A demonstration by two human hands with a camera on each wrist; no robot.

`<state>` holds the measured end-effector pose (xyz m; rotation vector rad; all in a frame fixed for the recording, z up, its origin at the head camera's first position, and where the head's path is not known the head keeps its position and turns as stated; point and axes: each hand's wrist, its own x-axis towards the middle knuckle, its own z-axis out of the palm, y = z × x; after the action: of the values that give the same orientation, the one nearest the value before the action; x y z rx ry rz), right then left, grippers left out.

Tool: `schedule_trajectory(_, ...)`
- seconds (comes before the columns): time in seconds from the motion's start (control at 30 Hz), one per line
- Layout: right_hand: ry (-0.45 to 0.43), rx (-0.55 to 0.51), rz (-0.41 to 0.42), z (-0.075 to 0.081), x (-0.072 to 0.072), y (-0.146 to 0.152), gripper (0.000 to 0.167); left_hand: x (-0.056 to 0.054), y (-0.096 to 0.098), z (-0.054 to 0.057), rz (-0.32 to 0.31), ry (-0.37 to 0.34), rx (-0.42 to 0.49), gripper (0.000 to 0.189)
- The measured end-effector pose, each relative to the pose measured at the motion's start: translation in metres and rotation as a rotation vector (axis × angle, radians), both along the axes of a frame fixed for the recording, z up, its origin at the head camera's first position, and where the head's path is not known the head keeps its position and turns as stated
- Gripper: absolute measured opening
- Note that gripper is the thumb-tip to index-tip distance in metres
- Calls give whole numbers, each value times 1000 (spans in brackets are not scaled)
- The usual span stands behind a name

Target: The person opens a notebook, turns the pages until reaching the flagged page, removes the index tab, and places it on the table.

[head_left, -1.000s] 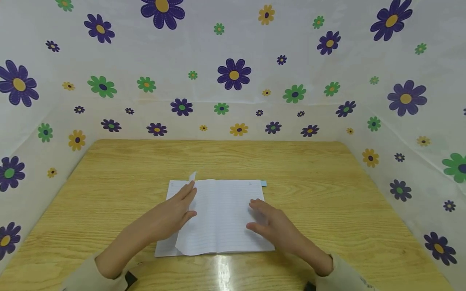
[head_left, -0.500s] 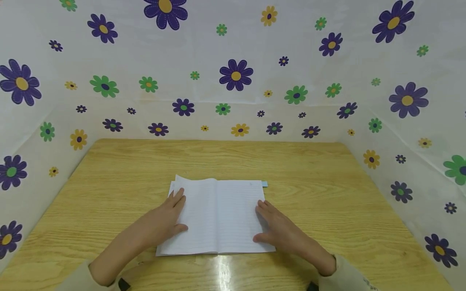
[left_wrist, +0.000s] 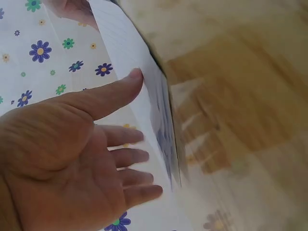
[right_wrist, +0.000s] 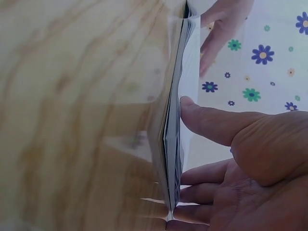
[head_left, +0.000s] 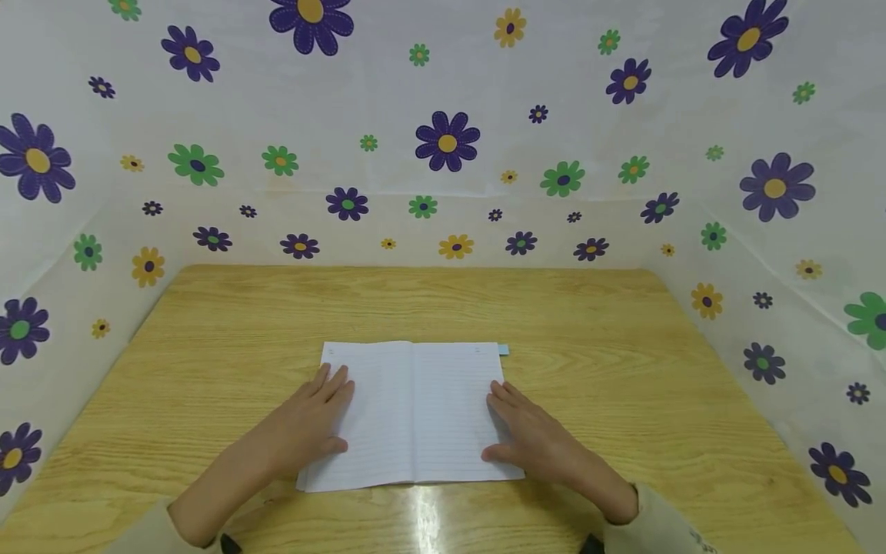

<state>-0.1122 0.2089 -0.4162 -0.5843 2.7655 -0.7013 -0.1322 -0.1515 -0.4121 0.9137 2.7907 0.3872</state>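
The left hand (head_left: 311, 423) lay angled inward on the left page (head_left: 379, 408), fingers straight and spread. The right hand (head_left: 529, 438) rested at the outer edge of the right page (head_left: 450, 408), fingers extended, thumb wide. One open notebook (head_left: 413, 392) lay between them on one table (head_left: 415, 304), one blue tab (head_left: 504, 350) jutting out.

Head view faces forward and down from above; wrist views, low and close, face across the table (head_left: 429, 304); all share the notebook (head_left: 418, 419).
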Motion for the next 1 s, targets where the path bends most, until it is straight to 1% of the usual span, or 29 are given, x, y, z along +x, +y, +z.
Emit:
schedule_trajectory(0.07, -2, -1, 1, 0, 0, 0, 80, 1, 2, 1, -53, 6, 22, 72)
schedule_trajectory(0.13, -3, -1, 3, 0, 0, 0, 80, 3, 5, 2, -92, -20, 32, 62)
schedule_trajectory(0.2, -4, -1, 5, 0, 0, 0, 80, 4, 7, 1, -113, -53, 23, 55)
schedule_trajectory(0.27, -7, 0, 6, 0, 0, -1, 80, 6, 8, 1, -113, -82, 8, 51)
schedule_trajectory(0.33, -8, 2, 6, 1, 0, 0, 80, 8, 9, 0, -101, -104, -4, 49)
schedule_trajectory(0.37, -8, 5, 6, 1, 0, 0, 80, 8, 10, 0, -93, -117, -5, 52)
schedule_trajectory(0.47, -5, 13, 3, 1, 0, 0, 80, 10, 11, 0, -65, -145, -4, 70)
schedule_trajectory(0.57, -6, 20, 1, 1, 0, 0, 80, 11, 12, 1, -58, -138, -16, 83)
schedule_trajectory(0.67, -12, 19, -2, 1, -1, -1, 81, 12, 12, 0, -58, -110, -35, 89)
schedule_trajectory(0.77, -21, 12, -7, 2, -1, -1, 81, 11, 9, -2, -29, -94, -43, 94)
schedule_trajectory(0.9, -25, 3, -17, 2, 0, -1, 81, 10, 0, -5, 28, -111, -45, 100)
schedule_trajectory(1.0, -19, -7, -22, 2, 0, 0, 82, 9, -6, -5, 48, -132, -37, 102)
